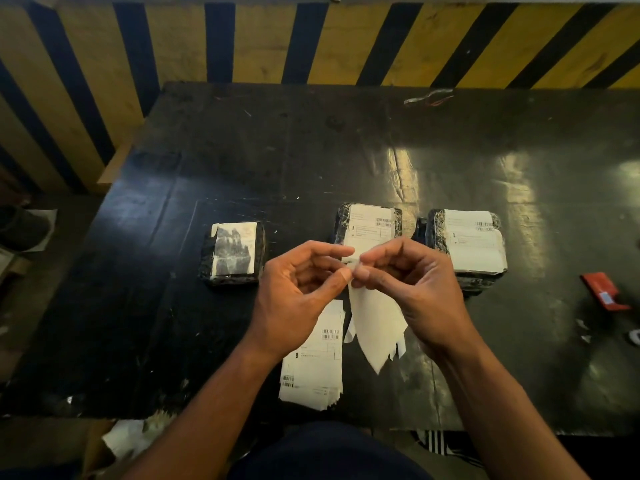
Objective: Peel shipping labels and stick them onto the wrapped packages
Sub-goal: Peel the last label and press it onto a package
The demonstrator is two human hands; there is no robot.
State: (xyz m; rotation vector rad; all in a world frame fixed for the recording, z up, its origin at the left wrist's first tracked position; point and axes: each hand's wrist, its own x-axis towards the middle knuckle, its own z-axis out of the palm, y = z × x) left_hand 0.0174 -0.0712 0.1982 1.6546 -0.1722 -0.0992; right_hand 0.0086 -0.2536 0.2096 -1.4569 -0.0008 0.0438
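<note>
The right hand (408, 285) hides the near left corner of the right package (467, 244). Label print (313, 355) is too small to read. The counter (519, 168) runs off the right edge.

Black glossy worktop (242, 150). Three wrapped packages (233, 252) in a row, label stack (311, 362) at near edge. Red item (604, 291) far right, wire scraps (429, 97) at back.

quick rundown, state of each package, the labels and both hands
left package: no shipping label, smudged paper on top
middle package: labelled
right package: labelled
label stack: flat on table, unpeeled
held label: hanging, pinched at top corner
left hand: pinching label
right hand: pinching label
</note>
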